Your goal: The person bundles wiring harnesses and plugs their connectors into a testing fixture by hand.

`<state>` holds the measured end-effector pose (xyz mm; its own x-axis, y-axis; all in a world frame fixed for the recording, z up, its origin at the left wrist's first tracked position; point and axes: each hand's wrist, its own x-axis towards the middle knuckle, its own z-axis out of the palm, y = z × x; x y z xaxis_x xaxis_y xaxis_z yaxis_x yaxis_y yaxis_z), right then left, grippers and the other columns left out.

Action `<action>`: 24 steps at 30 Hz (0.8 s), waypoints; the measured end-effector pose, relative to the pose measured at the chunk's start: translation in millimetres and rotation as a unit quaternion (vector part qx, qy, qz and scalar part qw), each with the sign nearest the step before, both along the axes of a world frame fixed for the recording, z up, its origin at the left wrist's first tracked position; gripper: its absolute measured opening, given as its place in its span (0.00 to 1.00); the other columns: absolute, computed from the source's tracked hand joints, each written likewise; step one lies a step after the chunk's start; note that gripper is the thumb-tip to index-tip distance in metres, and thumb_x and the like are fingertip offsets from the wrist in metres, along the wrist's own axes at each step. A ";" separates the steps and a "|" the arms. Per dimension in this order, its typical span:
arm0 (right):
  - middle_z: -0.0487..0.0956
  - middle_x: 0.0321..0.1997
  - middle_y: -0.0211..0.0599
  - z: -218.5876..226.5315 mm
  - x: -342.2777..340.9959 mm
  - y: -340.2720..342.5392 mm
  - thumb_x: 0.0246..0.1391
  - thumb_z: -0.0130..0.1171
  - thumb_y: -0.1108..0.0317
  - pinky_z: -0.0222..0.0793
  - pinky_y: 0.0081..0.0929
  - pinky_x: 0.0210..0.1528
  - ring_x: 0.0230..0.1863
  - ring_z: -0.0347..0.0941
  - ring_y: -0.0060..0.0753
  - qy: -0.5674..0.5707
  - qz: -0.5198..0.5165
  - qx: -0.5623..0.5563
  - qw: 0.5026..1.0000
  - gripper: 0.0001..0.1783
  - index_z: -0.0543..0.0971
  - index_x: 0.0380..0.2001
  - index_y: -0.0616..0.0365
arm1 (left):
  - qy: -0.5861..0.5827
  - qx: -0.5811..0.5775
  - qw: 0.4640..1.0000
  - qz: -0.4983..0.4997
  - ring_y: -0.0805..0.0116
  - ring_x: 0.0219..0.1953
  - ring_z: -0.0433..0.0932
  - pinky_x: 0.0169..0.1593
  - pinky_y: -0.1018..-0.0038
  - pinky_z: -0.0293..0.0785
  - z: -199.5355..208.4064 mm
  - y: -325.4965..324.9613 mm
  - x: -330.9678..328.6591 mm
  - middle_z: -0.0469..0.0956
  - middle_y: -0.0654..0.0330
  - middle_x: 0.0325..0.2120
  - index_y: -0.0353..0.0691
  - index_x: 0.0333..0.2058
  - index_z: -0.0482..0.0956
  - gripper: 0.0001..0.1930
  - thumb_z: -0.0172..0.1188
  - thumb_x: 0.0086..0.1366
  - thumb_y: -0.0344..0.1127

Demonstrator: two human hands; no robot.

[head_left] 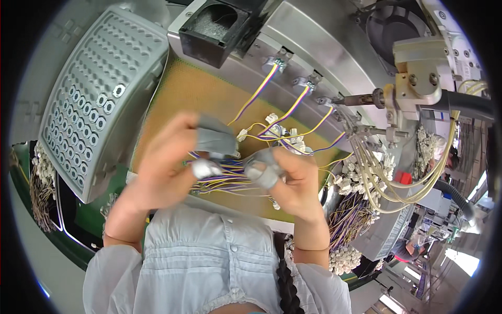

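A bundle of thin purple, yellow and white wires [227, 172] stretches between my two hands over a tan mat. My left hand [175, 159], somewhat blurred, is closed on the bundle's left end. My right hand [290, 178] pinches its right end between thumb and fingers. Grey and whitish covers wrap several of my fingertips. Just beyond my hands lie white plug connectors [295, 140] with more such wires. Three of these wire pairs run up to small round metal parts, one of them [303, 83] in the middle, held along the machine's front edge.
A grey tray [117, 57] of small round parts in pockets stands at left. A soldering-type tip [361, 99] on a metal arm with hoses points in from the right. A black box [217, 29] is at the back. Wire bundles with white connectors [366, 175] hang at right.
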<state>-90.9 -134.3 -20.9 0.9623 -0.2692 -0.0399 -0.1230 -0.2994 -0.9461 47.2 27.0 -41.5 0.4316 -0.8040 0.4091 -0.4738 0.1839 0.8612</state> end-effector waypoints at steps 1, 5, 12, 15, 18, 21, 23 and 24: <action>0.72 0.16 0.31 -0.9 -1.7 -1.6 0.45 0.61 0.70 0.60 0.19 0.17 0.16 0.67 0.18 -0.026 0.003 -0.007 1.000 0.06 0.76 0.24 0.62 | -0.001 -0.004 1.000 -0.003 0.73 0.36 0.73 0.39 0.78 0.69 -2.7 -7.3 -13.8 0.72 0.59 0.36 0.33 0.41 0.72 0.18 0.57 0.47 0.19; 0.70 0.14 0.30 9.0 -14.2 -2.4 0.46 0.61 0.68 0.57 0.18 0.15 0.13 0.64 0.18 0.013 -0.007 0.071 0.997 0.08 0.76 0.21 0.62 | 0.333 0.012 0.943 0.006 0.72 0.32 0.74 0.36 0.77 0.70 -5.7 -14.0 -36.6 0.73 0.58 0.33 0.34 0.37 0.75 0.17 0.59 0.44 0.19; 0.72 0.13 0.30 12.5 -17.1 -10.7 0.45 0.61 0.70 0.58 0.16 0.13 0.13 0.67 0.16 0.030 0.006 0.012 0.999 0.08 0.76 0.22 0.63 | 0.046 -0.001 0.999 0.027 0.66 0.30 0.75 0.33 0.75 0.71 -1.1 -23.6 -26.7 0.73 0.56 0.28 0.33 0.34 0.76 0.17 0.57 0.39 0.17; 0.74 0.15 0.30 13.6 -16.1 -14.4 0.46 0.60 0.70 0.60 0.14 0.13 0.14 0.68 0.16 0.082 0.036 0.083 0.993 0.06 0.76 0.23 0.63 | 0.061 0.015 0.998 -0.018 0.62 0.28 0.75 0.32 0.76 0.72 0.4 -20.9 -23.7 0.73 0.56 0.27 0.32 0.31 0.76 0.16 0.56 0.38 0.18; 0.75 0.16 0.29 10.0 -12.7 -23.6 0.47 0.59 0.69 0.62 0.15 0.15 0.15 0.69 0.15 0.138 0.043 0.231 0.962 0.06 0.77 0.25 0.61 | -0.146 -0.045 0.986 0.060 0.61 0.26 0.74 0.29 0.74 0.71 1.0 -24.8 -28.5 0.72 0.56 0.25 0.32 0.28 0.75 0.13 0.57 0.37 0.19; 0.77 0.19 0.31 -0.3 -11.9 -27.3 0.46 0.59 0.70 0.66 0.15 0.17 0.17 0.70 0.16 0.151 0.026 0.295 0.943 0.05 0.77 0.25 0.62 | -0.127 0.026 0.991 -0.011 0.61 0.22 0.72 0.24 0.73 0.68 9.5 -28.0 -16.7 0.71 0.56 0.22 0.34 0.26 0.76 0.12 0.58 0.37 0.21; 0.77 0.23 0.33 -7.3 -11.2 -33.5 0.47 0.59 0.70 0.68 0.15 0.19 0.19 0.72 0.18 0.133 0.042 0.271 0.953 0.07 0.76 0.28 0.62 | -0.053 0.035 0.997 -0.044 0.61 0.23 0.71 0.26 0.72 0.67 11.6 -34.4 -11.0 0.70 0.56 0.22 0.35 0.26 0.76 0.12 0.59 0.37 0.22; 0.77 0.23 0.33 -7.8 -11.7 -30.9 0.47 0.59 0.70 0.68 0.15 0.19 0.19 0.72 0.18 0.131 0.040 0.268 0.954 0.07 0.76 0.28 0.62 | 0.021 0.045 0.996 -0.076 0.61 0.24 0.71 0.27 0.71 0.67 13.4 -38.2 -7.5 0.69 0.56 0.21 0.36 0.26 0.76 0.12 0.59 0.37 0.22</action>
<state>-102.6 -165.2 -28.7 0.9172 -0.0691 -0.3925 -0.3728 0.1994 -0.9062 39.7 -11.2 -28.1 0.3169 -0.8943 0.3159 -0.4086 0.1718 0.8964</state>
